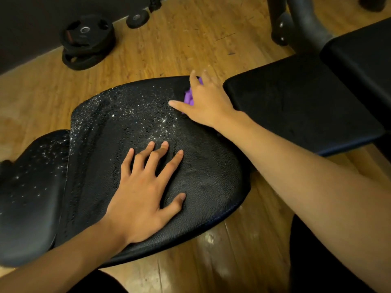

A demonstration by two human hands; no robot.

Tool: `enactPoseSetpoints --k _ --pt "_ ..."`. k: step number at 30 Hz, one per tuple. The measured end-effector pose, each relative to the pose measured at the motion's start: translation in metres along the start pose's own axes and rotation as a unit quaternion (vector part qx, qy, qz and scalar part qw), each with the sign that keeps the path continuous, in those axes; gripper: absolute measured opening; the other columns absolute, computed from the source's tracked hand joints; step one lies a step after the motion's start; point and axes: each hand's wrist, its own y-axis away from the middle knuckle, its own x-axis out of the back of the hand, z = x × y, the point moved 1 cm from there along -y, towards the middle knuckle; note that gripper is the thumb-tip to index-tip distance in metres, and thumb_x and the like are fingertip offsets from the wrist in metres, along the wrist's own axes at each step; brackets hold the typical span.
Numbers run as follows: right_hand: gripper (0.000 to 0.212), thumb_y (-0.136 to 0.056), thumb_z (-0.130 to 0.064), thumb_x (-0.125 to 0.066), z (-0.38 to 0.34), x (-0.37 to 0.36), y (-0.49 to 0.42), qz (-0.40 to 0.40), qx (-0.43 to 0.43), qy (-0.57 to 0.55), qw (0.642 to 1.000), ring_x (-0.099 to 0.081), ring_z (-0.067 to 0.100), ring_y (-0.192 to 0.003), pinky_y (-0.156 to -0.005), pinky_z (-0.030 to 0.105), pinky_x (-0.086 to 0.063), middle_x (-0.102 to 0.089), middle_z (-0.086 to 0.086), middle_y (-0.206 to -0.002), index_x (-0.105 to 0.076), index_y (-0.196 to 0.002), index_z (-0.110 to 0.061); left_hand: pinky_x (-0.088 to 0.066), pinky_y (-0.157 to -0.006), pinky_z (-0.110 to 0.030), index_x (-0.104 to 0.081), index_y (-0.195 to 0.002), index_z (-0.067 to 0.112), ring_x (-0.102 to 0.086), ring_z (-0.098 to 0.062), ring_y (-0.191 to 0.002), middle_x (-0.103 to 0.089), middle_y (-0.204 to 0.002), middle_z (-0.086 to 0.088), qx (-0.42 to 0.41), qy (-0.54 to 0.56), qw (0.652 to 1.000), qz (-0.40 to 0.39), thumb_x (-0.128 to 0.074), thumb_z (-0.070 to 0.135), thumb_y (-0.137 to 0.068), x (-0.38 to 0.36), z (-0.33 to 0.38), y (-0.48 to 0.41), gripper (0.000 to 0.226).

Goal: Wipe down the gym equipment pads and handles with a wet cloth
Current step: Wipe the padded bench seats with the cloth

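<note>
On the wet black vinyl pad (207, 187) our left hand (143, 193) lies splayed flat; our right hand (208, 102), fingers straight, presses a crumpled purple cloth (188, 98).

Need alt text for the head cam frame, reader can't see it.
A person's right hand presses a purple cloth on the far edge of a black seat pad beaded with water droplets; the left hand rests flat, fingers spread, on its near part. Beyond, weight plates lie on the wooden floor.
</note>
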Motion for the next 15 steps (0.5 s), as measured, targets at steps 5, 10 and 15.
enactPoseSetpoints --k 5,10,15 --pt "0.084 -0.103 -0.061 -0.032 0.009 -0.018 0.144 0.061 0.007 -0.051 0.997 -0.004 0.029 -0.158 -0.128 0.036 -0.015 -0.005 0.019 -0.170 -0.007 -0.163 -0.008 -0.015 -0.124 -0.066 -0.026 -0.165 0.029 -0.021 -0.037 -0.156 -0.031 -0.166 -0.011 -0.001 0.003 1.000 -0.005 -0.033 0.068 -0.097 0.000 0.001 0.001 0.079" --pt "0.074 -0.104 -0.052 -0.031 0.007 -0.026 0.190 0.066 0.031 -0.029 0.997 -0.009 0.032 -0.157 -0.127 0.040 -0.017 -0.011 0.022 -0.168 -0.022 -0.161 -0.006 -0.016 -0.124 -0.065 -0.025 -0.165 0.031 -0.022 -0.036 -0.156 -0.033 -0.164 -0.010 -0.005 0.002 1.000 0.000 -0.032 0.069 -0.097 0.000 0.000 0.001 0.078" --pt "0.076 -0.107 -0.051 -0.041 0.009 -0.004 0.022 0.026 -0.023 -0.045 0.998 -0.010 0.044 -0.154 -0.123 0.046 -0.025 0.000 0.031 -0.166 -0.010 -0.163 -0.011 -0.015 -0.124 -0.063 -0.026 -0.164 0.031 -0.021 -0.035 -0.156 -0.032 -0.164 -0.009 -0.001 0.007 1.000 0.004 -0.035 0.067 -0.096 -0.001 0.002 -0.001 0.078"
